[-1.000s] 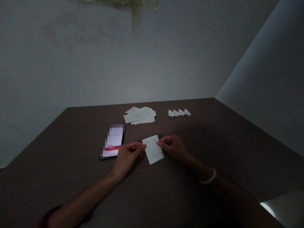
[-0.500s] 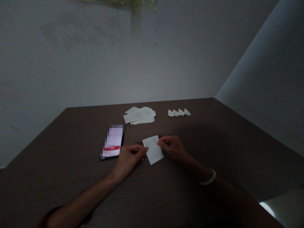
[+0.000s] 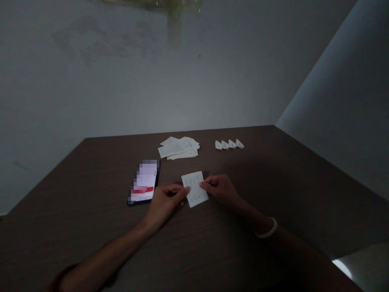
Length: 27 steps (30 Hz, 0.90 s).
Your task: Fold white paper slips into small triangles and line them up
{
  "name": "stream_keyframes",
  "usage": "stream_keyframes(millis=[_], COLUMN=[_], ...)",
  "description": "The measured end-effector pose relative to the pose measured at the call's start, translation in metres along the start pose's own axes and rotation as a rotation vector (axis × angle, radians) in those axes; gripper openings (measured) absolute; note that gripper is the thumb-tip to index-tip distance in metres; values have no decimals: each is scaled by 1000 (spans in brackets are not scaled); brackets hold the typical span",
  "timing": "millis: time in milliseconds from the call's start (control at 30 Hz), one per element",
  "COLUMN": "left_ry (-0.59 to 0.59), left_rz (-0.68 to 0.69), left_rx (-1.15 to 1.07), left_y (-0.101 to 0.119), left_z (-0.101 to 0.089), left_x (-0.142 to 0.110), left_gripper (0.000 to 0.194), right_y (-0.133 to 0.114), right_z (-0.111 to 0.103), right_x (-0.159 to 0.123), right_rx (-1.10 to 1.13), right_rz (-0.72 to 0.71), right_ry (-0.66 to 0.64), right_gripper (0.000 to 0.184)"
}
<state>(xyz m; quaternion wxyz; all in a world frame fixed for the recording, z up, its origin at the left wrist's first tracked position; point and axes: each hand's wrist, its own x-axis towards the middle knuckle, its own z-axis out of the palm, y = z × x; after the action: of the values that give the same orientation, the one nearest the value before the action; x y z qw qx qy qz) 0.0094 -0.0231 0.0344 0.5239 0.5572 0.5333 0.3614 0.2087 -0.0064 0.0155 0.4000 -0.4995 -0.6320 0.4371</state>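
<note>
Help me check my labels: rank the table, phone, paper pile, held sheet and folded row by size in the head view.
1. Table
2. Phone
3. Paper pile and held sheet: too alike to rank; the pile is wider, the sheet taller
4. Folded row

No text is legible, even on the paper (image 3: 196, 196)

Held paper (image 3: 195, 190): white, crossed by rows of dark grey print.
Paper pile (image 3: 180, 147): off-white, faintly lined with grey text.
Folded pieces (image 3: 231, 144): white, with small greyish marks.
Phone (image 3: 144, 181): black rim; pale lilac screen (image 3: 149, 173) with a red band and a blocky, pixelated patch.
Bracelet (image 3: 275, 226): creamy white, beaded.
Table (image 3: 94, 170): dark brown, finely streaked like wood grain.
Back wall (image 3: 152, 93): dull grey with darker blotches.
Wall smear (image 3: 174, 9): yellowish green, probably, in this dim light.
</note>
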Motion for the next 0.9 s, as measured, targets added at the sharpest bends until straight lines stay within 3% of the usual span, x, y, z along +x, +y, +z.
stream_keyframes(millis=[133,900], left_ry=[-82,7], left_rz=[2,61], left_rx=[9,-84], left_y=[-2,-5], left_z=[2,-1], left_x=[-1,0], left_gripper=[31,26], right_y=[2,2], right_z=[1,1], right_x=[1,1], right_rx=[-1,36], right_rz=[-20,-26], right_ry=[30,-76], right_gripper=[23,25])
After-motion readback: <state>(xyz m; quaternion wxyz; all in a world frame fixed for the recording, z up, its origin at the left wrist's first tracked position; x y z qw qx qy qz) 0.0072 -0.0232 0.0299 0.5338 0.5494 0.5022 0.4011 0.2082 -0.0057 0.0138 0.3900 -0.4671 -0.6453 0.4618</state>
